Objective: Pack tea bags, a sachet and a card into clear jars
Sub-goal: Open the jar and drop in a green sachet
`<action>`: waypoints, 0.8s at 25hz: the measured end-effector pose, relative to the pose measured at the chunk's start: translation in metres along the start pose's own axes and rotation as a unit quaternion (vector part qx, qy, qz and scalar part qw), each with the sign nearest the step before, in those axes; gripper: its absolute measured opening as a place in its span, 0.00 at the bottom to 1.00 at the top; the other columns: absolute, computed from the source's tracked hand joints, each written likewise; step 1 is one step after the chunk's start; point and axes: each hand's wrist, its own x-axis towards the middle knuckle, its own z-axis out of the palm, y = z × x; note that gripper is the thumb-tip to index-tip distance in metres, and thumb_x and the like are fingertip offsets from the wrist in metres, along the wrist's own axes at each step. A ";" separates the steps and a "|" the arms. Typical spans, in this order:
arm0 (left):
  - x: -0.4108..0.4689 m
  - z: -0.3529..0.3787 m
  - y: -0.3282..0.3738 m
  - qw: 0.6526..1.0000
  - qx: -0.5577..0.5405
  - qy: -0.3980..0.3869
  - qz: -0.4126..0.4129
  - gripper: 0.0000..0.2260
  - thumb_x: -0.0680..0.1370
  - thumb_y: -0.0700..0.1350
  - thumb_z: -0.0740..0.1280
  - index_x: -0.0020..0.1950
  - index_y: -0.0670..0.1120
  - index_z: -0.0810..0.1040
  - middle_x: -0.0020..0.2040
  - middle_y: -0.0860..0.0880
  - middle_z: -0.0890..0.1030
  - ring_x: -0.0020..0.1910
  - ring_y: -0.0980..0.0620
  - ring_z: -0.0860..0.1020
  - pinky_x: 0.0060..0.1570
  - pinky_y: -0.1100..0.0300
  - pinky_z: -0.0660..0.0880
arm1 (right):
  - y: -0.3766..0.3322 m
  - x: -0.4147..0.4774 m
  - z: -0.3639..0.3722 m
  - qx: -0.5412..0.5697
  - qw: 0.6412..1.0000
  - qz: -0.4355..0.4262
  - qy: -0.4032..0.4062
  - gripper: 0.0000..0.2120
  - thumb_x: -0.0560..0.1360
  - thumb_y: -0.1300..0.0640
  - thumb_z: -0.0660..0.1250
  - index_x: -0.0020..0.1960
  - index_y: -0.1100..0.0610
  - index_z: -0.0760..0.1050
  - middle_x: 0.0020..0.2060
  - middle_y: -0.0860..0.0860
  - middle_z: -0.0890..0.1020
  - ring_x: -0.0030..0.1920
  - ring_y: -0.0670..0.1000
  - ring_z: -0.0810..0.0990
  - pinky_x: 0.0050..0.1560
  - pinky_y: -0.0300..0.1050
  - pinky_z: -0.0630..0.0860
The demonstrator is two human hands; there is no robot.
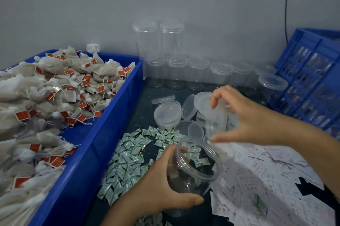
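1. The open jar (195, 176) sits near and centre, tilted with its mouth up and to the right, above the dark worktop. The left hand (158, 187) grips its body, with the fingers wrapped round the far side and the thumb along the near side. It looks empty, though the clear wall makes that hard to tell.
2. The right hand (252, 117) hovers just beyond the mouth. Its thumb and fingers are curled on what seems to be a clear lid (218, 115), blurred by motion.
3. Risk: the smooth, tilted jar is held one-handed, so it could slip or roll out of the grip.
4. Risk: the lid could be dropped among the loose lids (167, 113) beyond.
5. Risk: the sachets (128, 159) to the left and the cards (266, 179) to the right lie in loose heaps. A careless pick could take two or scatter them.
6. Risk: the tea bags (55, 87) in the blue bin (103, 143) at far left have tangled strings, so one pull may drag out several.
7. Writing: the red tags (22, 115), the green-printed sachets and the cards all carry print, but none is legible.
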 end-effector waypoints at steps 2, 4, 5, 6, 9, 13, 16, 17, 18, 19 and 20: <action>-0.003 0.002 0.001 1.000 -0.006 0.007 0.003 0.37 0.61 0.59 0.81 0.64 0.67 0.65 0.62 0.62 0.76 0.61 0.61 0.76 0.57 0.63 0.76 | 0.011 0.026 0.003 -0.004 0.995 0.031 0.091 0.23 0.63 0.39 0.76 0.45 0.45 0.65 0.56 0.43 0.71 0.60 0.52 0.74 0.59 0.49 0.73; -0.005 0.003 0.003 1.000 -0.004 0.013 -0.002 0.37 0.60 0.59 0.81 0.63 0.68 0.65 0.61 0.64 0.76 0.60 0.63 0.76 0.54 0.69 0.75 | 0.020 0.055 0.008 -0.030 0.988 0.043 0.143 0.22 0.65 0.40 0.78 0.39 0.49 0.67 0.52 0.45 0.72 0.54 0.51 0.74 0.53 0.47 0.71; -0.006 0.004 0.004 1.000 -0.003 0.014 -0.004 0.37 0.61 0.58 0.81 0.63 0.68 0.65 0.61 0.65 0.75 0.60 0.64 0.76 0.53 0.71 0.74 | 0.023 0.069 0.012 -0.047 0.985 0.049 0.159 0.21 0.66 0.41 0.78 0.39 0.50 0.68 0.52 0.45 0.72 0.52 0.50 0.75 0.52 0.47 0.72; -0.007 0.004 0.004 1.000 -0.006 0.014 -0.005 0.36 0.61 0.58 0.81 0.63 0.68 0.65 0.61 0.65 0.75 0.60 0.64 0.76 0.53 0.72 0.74 | 0.025 0.082 0.017 -0.066 0.982 0.055 0.169 0.21 0.67 0.42 0.78 0.39 0.52 0.69 0.53 0.47 0.73 0.53 0.51 0.75 0.53 0.48 0.73; -0.011 0.005 0.003 0.999 -0.008 0.029 -0.009 0.37 0.60 0.58 0.81 0.63 0.68 0.65 0.61 0.65 0.75 0.60 0.65 0.75 0.53 0.74 0.73 | 0.029 0.112 0.034 -0.130 0.976 0.069 0.163 0.19 0.71 0.42 0.75 0.50 0.54 0.73 0.61 0.53 0.73 0.63 0.55 0.72 0.62 0.50 0.70; -0.015 0.006 0.002 0.999 -0.029 0.028 -0.008 0.36 0.61 0.55 0.82 0.62 0.68 0.66 0.58 0.66 0.76 0.59 0.66 0.76 0.51 0.76 0.72 | 0.030 0.116 0.053 -0.097 0.986 0.096 0.100 0.25 0.77 0.39 0.68 0.65 0.56 0.72 0.78 0.59 0.58 0.80 0.56 0.49 0.77 0.53 0.53; -0.017 0.008 0.000 0.998 -0.033 0.045 -0.008 0.37 0.60 0.55 0.82 0.62 0.69 0.65 0.58 0.66 0.75 0.60 0.66 0.75 0.51 0.76 0.72 | 0.025 0.088 0.057 0.000 0.983 0.060 0.172 0.21 0.77 0.40 0.67 0.63 0.53 0.74 0.79 0.52 0.59 0.80 0.49 0.51 0.76 0.48 0.54; -0.019 0.009 0.001 0.998 -0.032 0.056 -0.007 0.37 0.59 0.56 0.82 0.61 0.70 0.66 0.58 0.66 0.75 0.60 0.66 0.75 0.51 0.76 0.72 | 0.024 0.073 0.059 0.068 0.977 0.050 0.194 0.19 0.76 0.38 0.67 0.59 0.50 0.76 0.76 0.47 0.64 0.78 0.45 0.57 0.73 0.44 0.57; -0.020 0.012 0.001 0.997 -0.035 0.066 -0.006 0.37 0.58 0.57 0.82 0.61 0.70 0.66 0.59 0.66 0.75 0.59 0.66 0.76 0.51 0.75 0.73 | 0.021 0.054 0.062 0.143 0.969 0.039 0.196 0.19 0.74 0.35 0.67 0.57 0.47 0.77 0.72 0.41 0.69 0.73 0.39 0.64 0.71 0.39 0.62; -0.021 0.015 0.002 0.996 -0.041 0.078 -0.003 0.38 0.57 0.59 0.82 0.60 0.71 0.66 0.59 0.66 0.76 0.59 0.65 0.76 0.52 0.73 0.73 | 0.017 0.040 0.070 0.214 0.959 0.026 0.184 0.20 0.72 0.31 0.65 0.54 0.44 0.78 0.67 0.36 0.73 0.68 0.34 0.69 0.68 0.35 0.66; -0.021 0.019 0.000 0.994 -0.053 0.092 0.001 0.38 0.55 0.61 0.82 0.60 0.71 0.66 0.59 0.66 0.76 0.59 0.65 0.76 0.52 0.72 0.74 | 0.014 0.026 0.082 0.278 0.947 0.026 0.160 0.17 0.72 0.32 0.65 0.53 0.41 0.78 0.65 0.35 0.75 0.65 0.32 0.72 0.65 0.32 0.71</action>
